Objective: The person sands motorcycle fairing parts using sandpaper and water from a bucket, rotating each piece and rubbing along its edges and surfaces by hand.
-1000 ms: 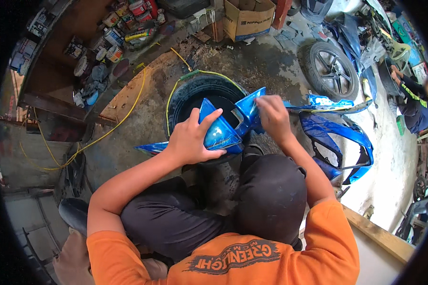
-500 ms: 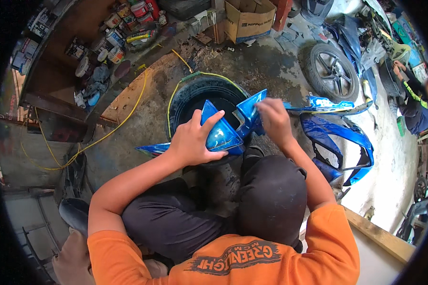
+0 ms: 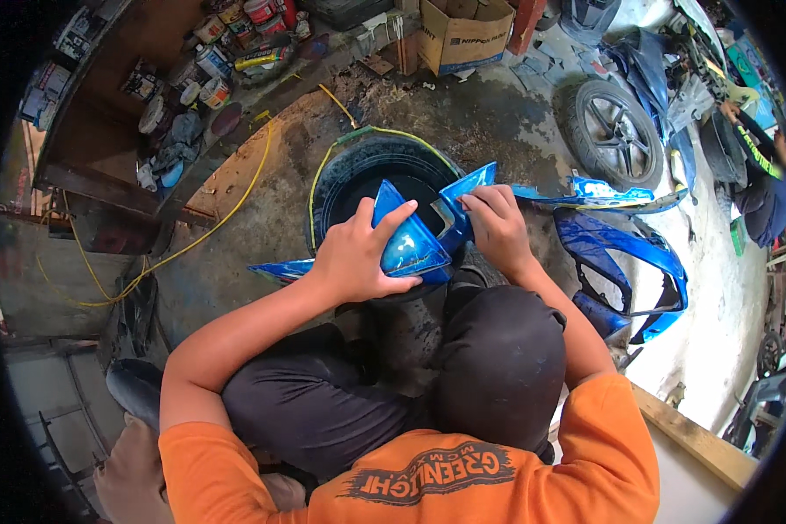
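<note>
My left hand (image 3: 351, 258) grips a glossy blue motorcycle fairing panel (image 3: 406, 247) by its left part, thumb at the lower edge and forefinger over the top. This panel is held tilted above the near side of a black bucket (image 3: 330, 185) with dark liquid in it. On the panel's right arm, my right hand (image 3: 498, 225) presses with bent, closed fingers. Whether something small sits under those fingertips is hidden. A pointed blue piece (image 3: 279, 272) sticks out beneath my left forearm; where it ends is covered.
Right of the bucket lie a long blue panel (image 3: 585, 192), a blue fairing frame (image 3: 659, 271) and a spoked wheel (image 3: 616, 131). A yellow hose (image 3: 236, 231) curves across the left floor. Paint cans (image 3: 214, 92) and a cardboard box (image 3: 465, 39) stand farther back. Another person (image 3: 764, 196) is at far right.
My right hand, blurred before, has moved slightly left and down along the panel's right arm. My left hand keeps its grip, and the panel has barely shifted.
</note>
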Available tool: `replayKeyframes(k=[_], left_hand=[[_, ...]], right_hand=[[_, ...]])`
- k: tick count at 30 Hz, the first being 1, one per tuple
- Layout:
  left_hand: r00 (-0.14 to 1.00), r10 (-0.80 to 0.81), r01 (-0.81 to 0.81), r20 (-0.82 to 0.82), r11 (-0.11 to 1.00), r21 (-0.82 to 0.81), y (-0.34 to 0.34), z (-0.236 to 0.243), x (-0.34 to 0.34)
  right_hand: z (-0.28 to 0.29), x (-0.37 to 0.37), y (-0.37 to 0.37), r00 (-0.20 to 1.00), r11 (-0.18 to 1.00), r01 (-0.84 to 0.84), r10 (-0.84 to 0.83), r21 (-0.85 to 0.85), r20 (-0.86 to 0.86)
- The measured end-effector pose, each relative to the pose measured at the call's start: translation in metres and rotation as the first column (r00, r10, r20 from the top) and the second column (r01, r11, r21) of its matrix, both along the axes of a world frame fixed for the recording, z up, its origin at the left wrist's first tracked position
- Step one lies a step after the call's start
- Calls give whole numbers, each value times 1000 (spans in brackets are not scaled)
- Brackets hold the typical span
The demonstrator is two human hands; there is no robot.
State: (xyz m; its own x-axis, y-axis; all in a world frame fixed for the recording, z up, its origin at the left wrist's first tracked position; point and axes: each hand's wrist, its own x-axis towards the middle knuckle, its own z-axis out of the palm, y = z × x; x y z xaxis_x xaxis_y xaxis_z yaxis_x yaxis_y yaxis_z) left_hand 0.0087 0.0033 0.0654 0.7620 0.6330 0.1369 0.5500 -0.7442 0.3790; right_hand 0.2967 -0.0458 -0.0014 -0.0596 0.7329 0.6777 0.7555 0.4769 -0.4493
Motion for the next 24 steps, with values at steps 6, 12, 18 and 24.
replayKeyframes(k=[6,12,18,24], left_hand=[[1000,-3,3,-5,1000,-13,0,2,5],[1000,-6,6,11,1000,-4,-2,1,4],[1000,8,-8,-14,1000,16,0,1,1],[1000,9,-9,-11,1000,4,0,1,3]], right_hand=[[-10,6,1,991,992,116,-112,51,-68],[-7,24,3,999,999,42,-42,10,-6],[-3,2,-9,997,998,-70,70,-3,22],[-8,16,1,995,996,84,-84,-1,-56]])
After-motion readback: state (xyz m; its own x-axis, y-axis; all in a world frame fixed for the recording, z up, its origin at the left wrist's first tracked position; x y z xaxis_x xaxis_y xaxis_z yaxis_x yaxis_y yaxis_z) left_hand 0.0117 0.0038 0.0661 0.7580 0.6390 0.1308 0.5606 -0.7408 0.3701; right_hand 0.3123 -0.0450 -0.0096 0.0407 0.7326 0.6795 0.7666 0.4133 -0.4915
